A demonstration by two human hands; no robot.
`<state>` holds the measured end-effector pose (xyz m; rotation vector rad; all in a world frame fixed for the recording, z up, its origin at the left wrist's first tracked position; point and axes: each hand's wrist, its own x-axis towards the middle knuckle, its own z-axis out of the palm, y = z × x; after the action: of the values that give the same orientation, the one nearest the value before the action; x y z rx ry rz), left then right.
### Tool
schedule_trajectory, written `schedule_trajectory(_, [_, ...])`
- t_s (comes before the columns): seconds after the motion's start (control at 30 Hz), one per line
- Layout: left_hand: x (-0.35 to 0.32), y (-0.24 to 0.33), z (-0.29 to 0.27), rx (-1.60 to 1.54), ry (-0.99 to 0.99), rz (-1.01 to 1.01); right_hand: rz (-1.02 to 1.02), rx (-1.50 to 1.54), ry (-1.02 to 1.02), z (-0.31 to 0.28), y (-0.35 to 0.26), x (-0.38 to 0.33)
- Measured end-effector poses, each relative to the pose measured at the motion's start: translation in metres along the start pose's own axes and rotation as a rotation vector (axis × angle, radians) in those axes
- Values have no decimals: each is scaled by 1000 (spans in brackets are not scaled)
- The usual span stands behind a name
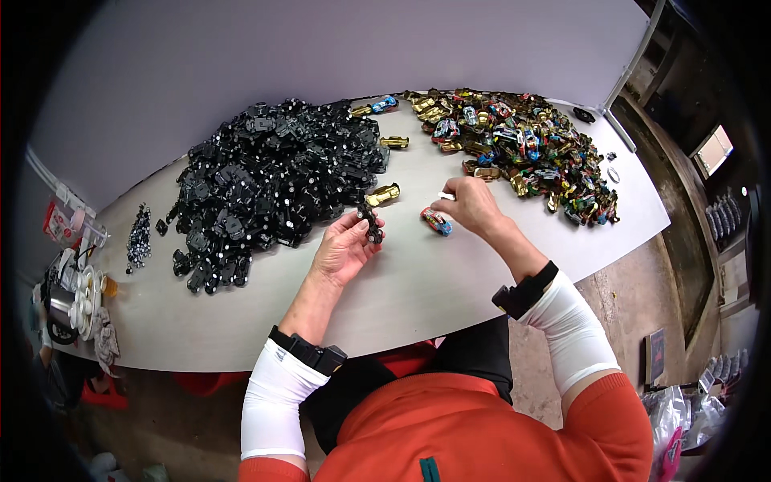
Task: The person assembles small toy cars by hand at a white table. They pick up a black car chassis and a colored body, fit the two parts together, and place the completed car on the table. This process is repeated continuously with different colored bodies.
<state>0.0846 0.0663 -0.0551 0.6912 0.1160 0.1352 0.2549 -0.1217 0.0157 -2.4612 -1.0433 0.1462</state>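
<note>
Black toy-car chassis (370,220) was clasped by the fingers (351,229) of the left hand (339,251), small white piece (446,196) was pinched in the right hand (477,207), red-and-blue toy car (436,222) lay between both hands on the table (409,297).

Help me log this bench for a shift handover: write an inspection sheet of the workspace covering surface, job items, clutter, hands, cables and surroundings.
Surface: pale table, carrying loose heaps.
Job items: heap of black wheeled pieces left of centre; heap of multicoloured toy cars to the right; one red-and-blue toy car lying apart.
Clutter: pale cloth at the left edge; small heap of tiny parts on the left, too small to identify.
Hands: left hand holds a black wheeled piece; right hand pinches a small white item.
Cables: nothing seen clearly.
Surroundings: pale partition behind; clear plastic bags at lower right.
</note>
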Motion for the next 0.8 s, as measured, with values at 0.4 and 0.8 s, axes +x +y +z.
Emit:
schedule_trajectory(0.4, [-60, 15, 25, 4, -183, 113, -74, -170, -106, 21, -3, -18])
schedule_trajectory(0.8, [-80, -10, 62, 121, 37, 253, -46, 1179, -111, 14, -76, -102])
